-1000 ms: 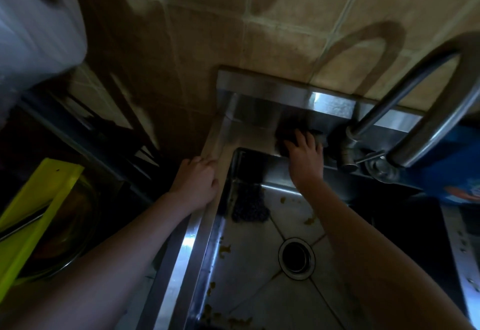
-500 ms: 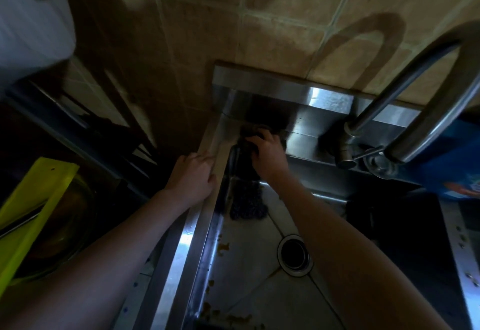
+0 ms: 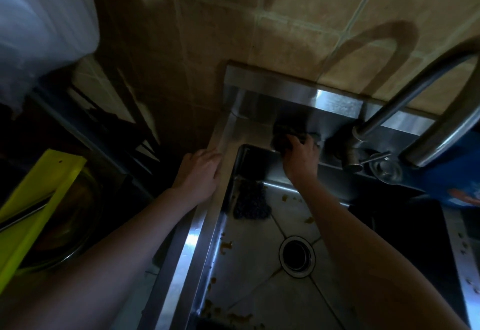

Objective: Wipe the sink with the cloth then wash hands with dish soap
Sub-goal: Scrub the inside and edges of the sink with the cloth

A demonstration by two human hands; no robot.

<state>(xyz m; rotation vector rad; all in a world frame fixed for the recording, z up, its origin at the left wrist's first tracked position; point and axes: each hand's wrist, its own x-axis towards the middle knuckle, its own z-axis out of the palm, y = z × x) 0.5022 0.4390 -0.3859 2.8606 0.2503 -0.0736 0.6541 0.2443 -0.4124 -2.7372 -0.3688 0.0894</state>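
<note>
Grips the dark cloth with the right hand, fingers curled over the bunched fabric, and presses it down on the back ledge of the steel sink, just left of the tap base and above the basin's rear wall. Appears to lie with its long axis along that ledge, parallel to the tiled wall, one end pointing toward the rear left corner and the other toward the tap; cannot make out the exact edges in the shadow. Rests the left hand flat on the sink's left rim, fingers straight and close together, holding nothing. Down in the basin: a dark knobbly pad against the left wall, well apart from the cloth, brown scraps scattered over the floor, and the round drain near the middle. To the right, behind the tap's curved neck, a blue packet. To the left of the sink, a yellow-green board tilted across a glass bowl.
</note>
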